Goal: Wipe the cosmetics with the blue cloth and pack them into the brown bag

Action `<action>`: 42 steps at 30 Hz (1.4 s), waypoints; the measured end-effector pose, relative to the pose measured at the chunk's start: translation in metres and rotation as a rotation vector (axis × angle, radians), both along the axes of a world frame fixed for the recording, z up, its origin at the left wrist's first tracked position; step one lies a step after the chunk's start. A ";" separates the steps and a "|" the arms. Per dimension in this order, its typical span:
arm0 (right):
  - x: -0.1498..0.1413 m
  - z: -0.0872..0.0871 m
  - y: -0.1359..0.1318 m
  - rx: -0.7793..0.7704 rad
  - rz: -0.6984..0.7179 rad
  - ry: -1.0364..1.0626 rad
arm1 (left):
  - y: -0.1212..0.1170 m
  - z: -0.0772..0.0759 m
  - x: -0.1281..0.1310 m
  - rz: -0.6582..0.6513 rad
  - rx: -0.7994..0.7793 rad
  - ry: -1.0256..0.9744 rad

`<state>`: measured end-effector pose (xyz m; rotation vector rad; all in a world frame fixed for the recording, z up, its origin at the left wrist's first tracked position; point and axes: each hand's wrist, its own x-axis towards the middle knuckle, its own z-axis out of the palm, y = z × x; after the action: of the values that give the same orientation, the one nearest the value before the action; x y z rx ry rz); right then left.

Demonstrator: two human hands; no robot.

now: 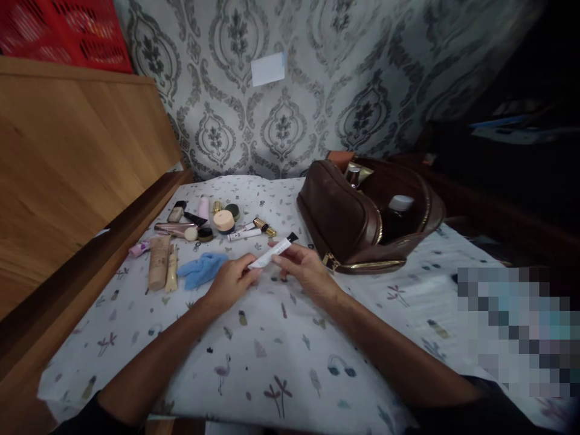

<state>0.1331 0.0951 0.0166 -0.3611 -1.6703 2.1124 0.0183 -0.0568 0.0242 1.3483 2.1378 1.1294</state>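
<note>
Both my hands meet over the patterned bedsheet (272, 356) and hold a slim white tube with a black cap (274, 251). My left hand (232, 281) pinches the tube's lower end. My right hand (304, 268) grips its upper part near the cap. An open brown leather pouch (344, 220) lies just right of my hands, with a white-capped bottle (399, 208) and other items inside. A blue cloth (202, 269) lies just left of my left hand.
Several cosmetics lie at the left back: a beige tube (159, 262), a round peach jar (223, 221), a gold-capped lipstick (264, 226), and small pots. A wooden headboard (67, 181) runs along the left. Patterned wallpaper (281, 90) stands behind. A red crate (63, 30) sits at top left.
</note>
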 end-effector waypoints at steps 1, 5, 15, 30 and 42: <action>0.000 0.001 0.002 0.001 -0.025 0.011 | 0.000 0.000 -0.002 0.018 -0.008 0.028; 0.002 0.002 0.007 -0.042 -0.119 0.068 | 0.000 0.000 -0.007 0.056 -0.085 0.144; -0.002 -0.005 0.011 -0.033 -0.228 0.053 | -0.001 0.005 -0.001 -0.009 -0.120 0.181; -0.001 -0.004 0.016 -0.010 -0.252 0.018 | 0.001 -0.016 -0.010 0.043 -0.028 0.190; 0.000 0.002 0.017 0.027 -0.224 0.132 | 0.004 -0.012 -0.014 0.026 -0.024 -0.057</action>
<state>0.1333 0.1121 0.0191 -0.3728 -1.5076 1.9056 0.0042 -0.0531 0.0120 1.2664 2.1271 1.1351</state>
